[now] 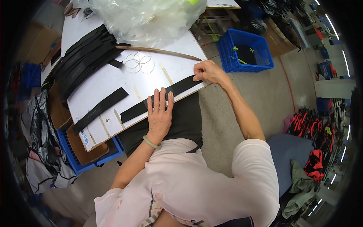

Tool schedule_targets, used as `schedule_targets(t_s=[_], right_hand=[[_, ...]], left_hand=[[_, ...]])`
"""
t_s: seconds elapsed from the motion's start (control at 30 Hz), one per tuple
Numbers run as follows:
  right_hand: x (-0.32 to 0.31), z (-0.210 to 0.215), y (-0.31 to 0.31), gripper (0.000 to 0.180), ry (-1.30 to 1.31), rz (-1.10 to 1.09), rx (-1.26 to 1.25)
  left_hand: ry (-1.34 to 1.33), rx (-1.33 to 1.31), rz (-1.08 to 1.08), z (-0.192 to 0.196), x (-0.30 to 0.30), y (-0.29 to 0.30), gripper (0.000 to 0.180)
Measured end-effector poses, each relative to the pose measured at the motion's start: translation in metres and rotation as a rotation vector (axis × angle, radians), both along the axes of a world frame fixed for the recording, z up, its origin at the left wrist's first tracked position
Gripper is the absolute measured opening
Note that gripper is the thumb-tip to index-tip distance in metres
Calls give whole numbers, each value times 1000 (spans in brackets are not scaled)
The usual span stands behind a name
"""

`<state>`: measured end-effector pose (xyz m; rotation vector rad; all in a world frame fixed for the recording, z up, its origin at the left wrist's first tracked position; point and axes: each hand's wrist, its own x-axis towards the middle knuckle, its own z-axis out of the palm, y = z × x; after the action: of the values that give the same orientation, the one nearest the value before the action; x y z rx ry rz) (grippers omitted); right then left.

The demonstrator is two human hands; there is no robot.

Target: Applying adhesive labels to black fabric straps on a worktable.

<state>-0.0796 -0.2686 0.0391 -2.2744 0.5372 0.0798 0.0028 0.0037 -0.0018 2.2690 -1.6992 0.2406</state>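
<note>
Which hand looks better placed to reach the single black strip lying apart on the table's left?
Probably the left hand: its fingers rest across the near strip, closer to the lone strip. The right hand is farther away, curled at the near strip's right end.

The left hand covers part of the black strip; the right hand partly obscures one end. The frame crops the plastic bag. Print on the second strip is illegible.

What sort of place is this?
Likely a garment or textile workshop: a stack of black strips on a white table, what look like red-and-black garments massed at right, and a blue crate on the floor.
</note>
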Motion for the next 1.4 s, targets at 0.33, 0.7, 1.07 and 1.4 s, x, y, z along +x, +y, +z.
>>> schedule_targets(t_s=[0.33, 0.7, 1.07, 1.4], right_hand=[[-10, 9, 3, 23, 26, -42, 41], [88, 62, 91, 45, -441, 75, 475], [225, 67, 152, 34, -456, -59, 975], [286, 61, 185, 17, -461, -115, 1377]], left_hand=[[254, -152, -42, 18, 13, -3, 49], [102, -82, 167, 103, 168, 120, 46], [199, 9, 122, 45, 197, 159, 55], [235, -189, 148, 66, 197, 152, 56]])
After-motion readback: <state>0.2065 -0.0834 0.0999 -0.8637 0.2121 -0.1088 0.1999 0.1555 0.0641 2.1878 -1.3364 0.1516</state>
